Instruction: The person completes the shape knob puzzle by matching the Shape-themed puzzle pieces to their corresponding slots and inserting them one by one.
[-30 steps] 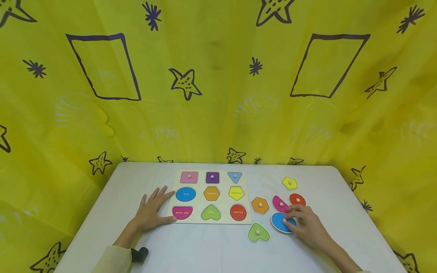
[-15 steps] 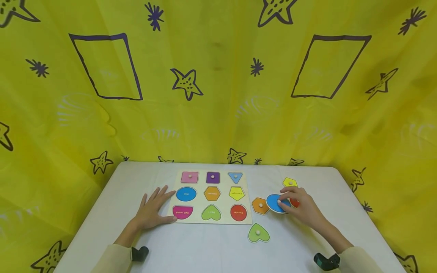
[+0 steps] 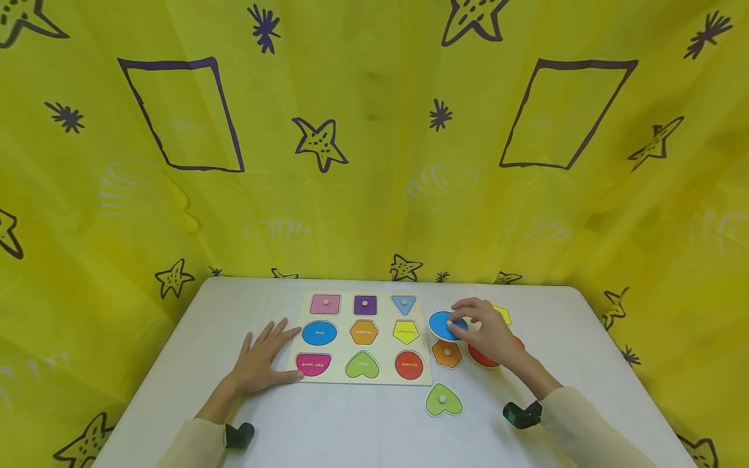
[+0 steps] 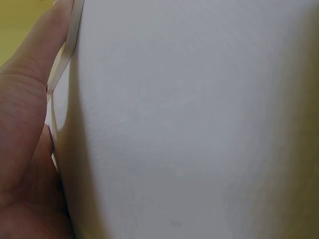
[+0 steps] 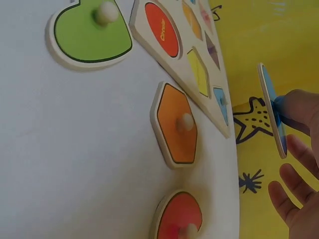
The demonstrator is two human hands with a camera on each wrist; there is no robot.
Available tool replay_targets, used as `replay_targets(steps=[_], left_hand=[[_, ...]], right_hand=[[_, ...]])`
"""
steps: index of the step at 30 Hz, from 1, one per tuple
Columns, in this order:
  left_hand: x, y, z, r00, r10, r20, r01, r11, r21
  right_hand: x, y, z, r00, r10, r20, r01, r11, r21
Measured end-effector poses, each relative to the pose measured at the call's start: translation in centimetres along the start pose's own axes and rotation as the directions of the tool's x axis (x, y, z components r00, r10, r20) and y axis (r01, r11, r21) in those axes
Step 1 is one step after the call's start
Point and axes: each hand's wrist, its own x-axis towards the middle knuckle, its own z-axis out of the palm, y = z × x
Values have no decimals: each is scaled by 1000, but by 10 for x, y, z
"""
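My right hand pinches a blue oval puzzle piece by its small knob, just right of the puzzle board. In the right wrist view the oval is seen edge-on and raised off the table, its other fingers apart from it. My left hand lies with fingers spread against the board's left edge; its thumb touches that edge in the left wrist view. On the board, pink rectangle, purple square and light blue triangle bear knobs; the other spots show printed shapes, including a blue oval.
Loose knobbed pieces lie right of the board: an orange hexagon, a green heart, and a yellow pentagon partly behind my right hand. Reddish pieces lie under my right wrist, partly hidden. A yellow curtain hangs behind the white table.
My right hand has lifted the blue oval from among the loose pieces and carried it left and farther back, past the orange hexagon, towards the board. My left hand stays put.
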Motion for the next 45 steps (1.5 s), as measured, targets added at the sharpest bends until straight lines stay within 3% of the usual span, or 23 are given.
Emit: replay_targets(steps=[10, 17, 23, 31, 35, 45], left_hand=[[-1, 7, -7, 998, -41, 41, 41, 999, 6], [-1, 5, -4, 1000, -20, 16, 20, 1000, 8], [-1, 5, -6, 999, -22, 32, 22, 1000, 4], [-1, 7, -7, 999, -27, 34, 27, 1000, 8], [-1, 6, -6, 999, -30, 35, 30, 999, 13], [0, 6, -7, 998, -45, 46, 44, 999, 24]], right_hand=[[39, -20, 19, 999, -35, 29, 34, 998, 49], [65, -36, 35, 997, -37, 66, 32, 997, 76], [82, -47, 55, 992, -37, 118, 25, 995, 101], [99, -60, 87, 990, -49, 134, 27, 986, 163], [104, -65, 107, 989, -18, 144, -12, 978, 209], [106, -82, 149, 988, 4, 152, -50, 953, 299]])
